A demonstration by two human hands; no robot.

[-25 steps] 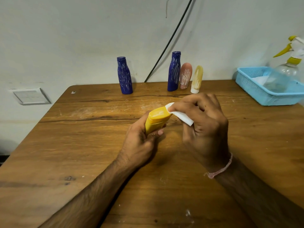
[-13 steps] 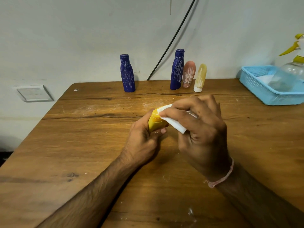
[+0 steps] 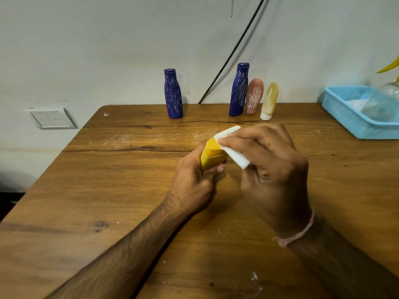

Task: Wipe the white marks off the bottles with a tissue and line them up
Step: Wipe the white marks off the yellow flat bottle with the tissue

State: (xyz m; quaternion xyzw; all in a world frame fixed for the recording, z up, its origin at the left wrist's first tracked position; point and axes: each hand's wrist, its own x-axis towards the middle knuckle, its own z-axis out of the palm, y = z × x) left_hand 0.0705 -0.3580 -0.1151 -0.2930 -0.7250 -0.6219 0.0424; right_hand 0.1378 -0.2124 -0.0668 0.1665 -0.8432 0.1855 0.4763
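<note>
My left hand grips a yellow bottle above the middle of the wooden table. My right hand pinches a folded white tissue and presses it against the bottle's top and right side. At the back edge stand a dark blue bottle alone, then another blue bottle, a pink bottle and a pale yellow bottle close together. All of these carry white scribble marks.
A light blue plastic basket sits at the table's back right, with a clear spray bottle in it. A black cable runs down the wall behind the bottles. A wall switch plate lies left of the table.
The tissue has slid along the yellow bottle toward its top. My left hand keeps the same grip on the bottle.
</note>
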